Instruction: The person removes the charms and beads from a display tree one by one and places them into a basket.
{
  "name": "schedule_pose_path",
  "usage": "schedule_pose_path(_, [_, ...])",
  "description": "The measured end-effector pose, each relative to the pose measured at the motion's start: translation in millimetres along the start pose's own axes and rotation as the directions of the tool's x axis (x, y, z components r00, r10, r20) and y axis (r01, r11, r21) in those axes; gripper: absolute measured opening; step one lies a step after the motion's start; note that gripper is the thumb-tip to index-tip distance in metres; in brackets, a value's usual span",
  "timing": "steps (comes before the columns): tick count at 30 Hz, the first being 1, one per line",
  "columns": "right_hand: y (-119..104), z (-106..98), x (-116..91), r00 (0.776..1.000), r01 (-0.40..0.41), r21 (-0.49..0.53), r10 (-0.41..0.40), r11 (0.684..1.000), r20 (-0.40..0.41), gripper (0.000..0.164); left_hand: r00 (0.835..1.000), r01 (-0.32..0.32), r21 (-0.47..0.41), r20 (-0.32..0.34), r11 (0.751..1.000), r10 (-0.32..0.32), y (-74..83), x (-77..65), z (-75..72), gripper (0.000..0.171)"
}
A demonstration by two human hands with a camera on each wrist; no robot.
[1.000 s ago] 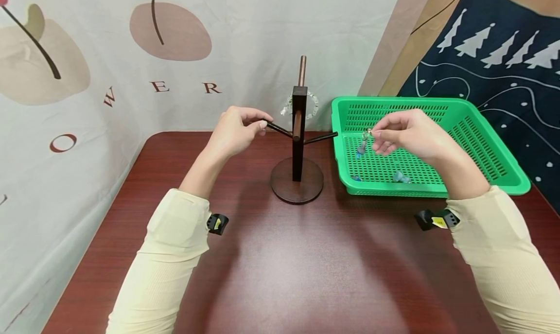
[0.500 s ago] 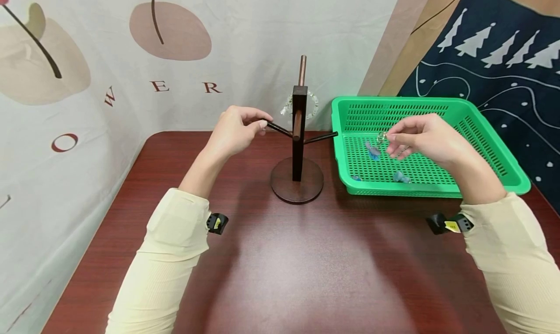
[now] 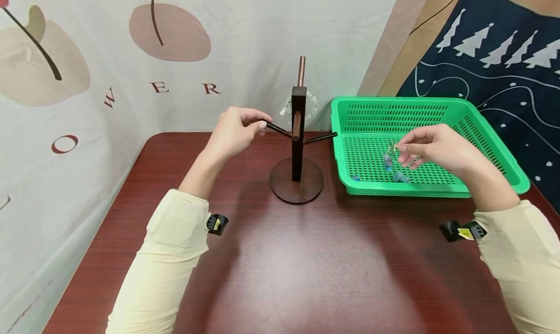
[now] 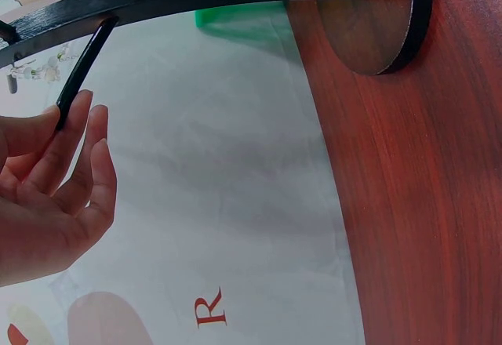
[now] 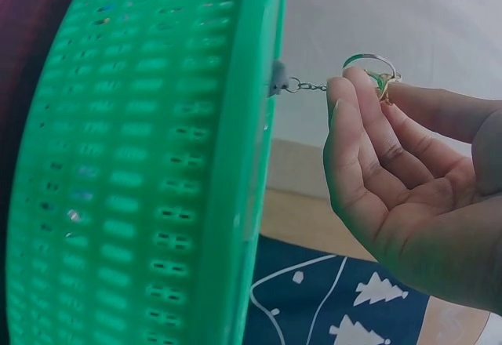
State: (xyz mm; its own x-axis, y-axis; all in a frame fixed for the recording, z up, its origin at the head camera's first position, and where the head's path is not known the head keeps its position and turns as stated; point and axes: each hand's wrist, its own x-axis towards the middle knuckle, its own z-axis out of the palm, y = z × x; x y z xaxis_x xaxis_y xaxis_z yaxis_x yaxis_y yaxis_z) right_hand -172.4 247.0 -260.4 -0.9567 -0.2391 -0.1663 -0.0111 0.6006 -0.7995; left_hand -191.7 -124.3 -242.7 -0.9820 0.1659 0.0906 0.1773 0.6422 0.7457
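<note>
In the head view, my left hand [image 3: 238, 131] pinches the end of a black peg [image 3: 278, 129] on a dark wooden stand [image 3: 298, 144]; the left wrist view shows thumb and fingertips on that peg [image 4: 82, 70]. My right hand [image 3: 437, 148] is over the green basket [image 3: 490, 144] and pinches the metal ring of a keychain [image 3: 388, 162]. A blue-grey charm dangles below its chain. From the right wrist, the ring [image 5: 372, 59] shows at the fingertips, while the basket wall hides most of the charm. A clear beaded bracelet [image 3: 312, 105] hangs behind the stand's post.
A blue-grey trinket [image 3: 400, 177] lies in the basket, and a small blue piece [image 3: 356, 178] is near its left corner. Another peg [image 3: 321, 138] on the stand reaches the basket's left rim. A printed cloth [image 3: 258, 42] hangs behind the table [image 3: 280, 256].
My right hand has moved right and down toward the near side, carrying the keychain from the basket's left part to its middle. The left hand keeps its pinch on the peg, unmoved.
</note>
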Motion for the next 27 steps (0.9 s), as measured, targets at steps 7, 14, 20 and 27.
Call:
schedule_pose_path(7, [10.7, -1.3, -1.9, 1.000, 0.002, 0.063, -0.004, 0.998, 0.023, 0.018, 1.000, 0.001, -0.004, -0.001, 1.000, -0.001, -0.8, -0.5, 0.4, 0.020])
schedule_pose_path(14, [10.8, 0.4, -0.3, 0.999, 0.029, 0.075, -0.032, 0.997, 0.036, 0.018, 1.000, -0.007, -0.013, -0.003, 1.000, 0.007, -1.7, -0.8, 0.4, 0.020])
schedule_pose_path(20, [3.8, 4.3, 2.0, 0.998, 0.051, 0.055, -0.053, 0.997, 0.039, 0.022, 1.000, -0.008, -0.004, -0.006, 1.000, 0.008, -1.0, -1.3, 0.7, 0.020])
schedule_pose_path(27, [-10.1, 11.4, 6.8, 0.993, 0.103, 0.033, -0.104, 0.994, 0.050, 0.022, 1.000, -0.009, -0.005, -0.009, 1.000, 0.009, -1.1, -1.4, 0.5, 0.021])
